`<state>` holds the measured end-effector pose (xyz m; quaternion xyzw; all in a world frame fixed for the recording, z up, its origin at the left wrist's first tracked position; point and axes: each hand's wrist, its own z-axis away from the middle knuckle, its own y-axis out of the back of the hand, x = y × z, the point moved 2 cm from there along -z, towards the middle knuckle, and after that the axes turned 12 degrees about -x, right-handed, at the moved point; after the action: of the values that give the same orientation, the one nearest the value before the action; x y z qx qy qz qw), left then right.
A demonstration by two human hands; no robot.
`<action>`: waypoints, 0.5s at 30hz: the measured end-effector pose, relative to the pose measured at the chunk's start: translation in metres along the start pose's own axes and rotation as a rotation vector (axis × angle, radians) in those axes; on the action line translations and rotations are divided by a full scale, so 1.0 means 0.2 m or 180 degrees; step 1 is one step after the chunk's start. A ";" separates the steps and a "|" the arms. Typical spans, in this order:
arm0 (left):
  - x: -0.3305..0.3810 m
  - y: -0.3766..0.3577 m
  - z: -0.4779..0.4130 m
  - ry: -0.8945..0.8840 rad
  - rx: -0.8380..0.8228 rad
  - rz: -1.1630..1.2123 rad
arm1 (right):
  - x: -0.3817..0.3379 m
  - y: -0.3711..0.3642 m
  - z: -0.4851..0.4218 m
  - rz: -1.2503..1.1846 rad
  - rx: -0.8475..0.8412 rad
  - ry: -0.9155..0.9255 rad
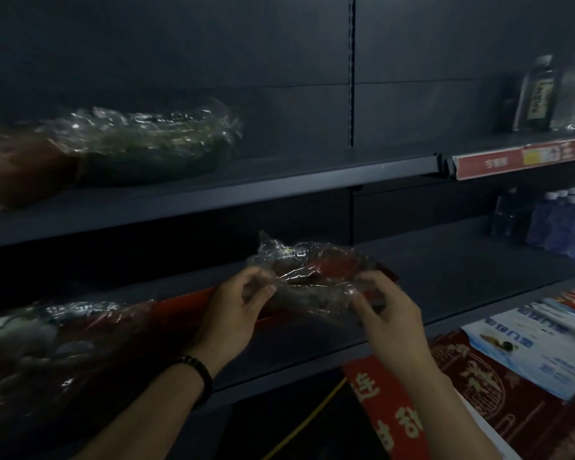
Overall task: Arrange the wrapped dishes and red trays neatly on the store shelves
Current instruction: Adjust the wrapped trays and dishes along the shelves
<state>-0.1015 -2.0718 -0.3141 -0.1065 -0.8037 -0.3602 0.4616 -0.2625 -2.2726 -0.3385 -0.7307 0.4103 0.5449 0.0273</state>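
A dish wrapped in clear film point(312, 270) sits over a red tray point(342, 265) on the lower shelf point(445, 280). My left hand point(236, 310) pinches the film at its left end, and my right hand point(385, 313) grips its right end. Another wrapped dish point(146, 144) lies on the upper shelf point(279, 190) at the left. A third wrapped dish point(47, 333) lies on a red tray point(180, 307) at the lower left.
Clear bottles point(535, 94) stand on the upper shelf at the far right behind a red price strip point(525, 159). Blue capped bottles point(565, 220) fill the lower shelf's right end. Red and white printed cartons point(512, 370) lie at the bottom right. A yellow cable point(309, 419) hangs below.
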 end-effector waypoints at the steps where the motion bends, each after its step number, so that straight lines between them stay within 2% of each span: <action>1: 0.03 0.04 0.03 -0.0021 0.0027 -0.0014 | -0.03 -0.01 0.02 0.0002 -0.0028 0.0017; 6: 0.19 0.21 0.21 -0.0095 0.0018 -0.0239 | -0.21 -0.04 0.11 -0.0108 -0.0225 -0.0047; 15: 0.43 0.43 0.55 -0.0061 0.0409 -0.0683 | -0.58 0.00 0.29 -0.0331 -0.0506 -0.0022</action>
<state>-0.1778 -1.9496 -0.2366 0.0066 -0.8362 -0.3543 0.4185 -0.3156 -2.1791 -0.2669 -0.7490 0.3272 0.5761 -0.0011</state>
